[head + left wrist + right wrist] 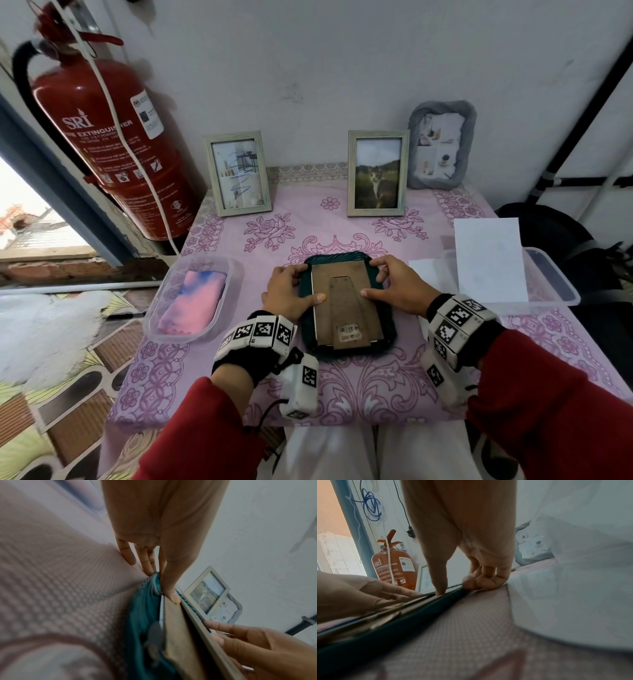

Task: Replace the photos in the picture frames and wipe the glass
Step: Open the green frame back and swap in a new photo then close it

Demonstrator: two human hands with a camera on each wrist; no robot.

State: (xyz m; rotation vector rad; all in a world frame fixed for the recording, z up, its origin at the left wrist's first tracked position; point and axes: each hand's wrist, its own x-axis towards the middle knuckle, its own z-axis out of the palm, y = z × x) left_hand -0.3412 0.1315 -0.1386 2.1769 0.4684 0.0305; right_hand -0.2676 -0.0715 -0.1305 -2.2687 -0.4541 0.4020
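Teal and ribbed, a picture frame (pixel 346 301) lies face down at the middle of a table draped in a pink floral cloth (pixel 342 387), its brown backing board (pixel 347 305) and folded stand turned upward. Red-sleeved arms reach in from the near edge, both wrists strapped with marker-printed bands. The person's left hand (pixel 289 289) curls its fingers over the frame's far left corner while the thumb lies flat on the board's left edge. The right hand (pixel 399 286) mirrors it, fingers hooked around the far right corner and thumb pressed on the board; both hands grip the frame.

A clear plastic tub (pixel 191 301) at the left holds a folded pink-and-blue cloth (pixel 193 301). A second clear tub (pixel 551 284) at the right holds a white sheet of paper (pixel 489 260) standing up out of it.

Three more frames stand along the wall: a pale wooden one with an interior print (pixel 238 173), another showing a cat (pixel 377 173), and a grey ribbed one (pixel 442 145). A red fire extinguisher (pixel 113 144) hangs at the left.
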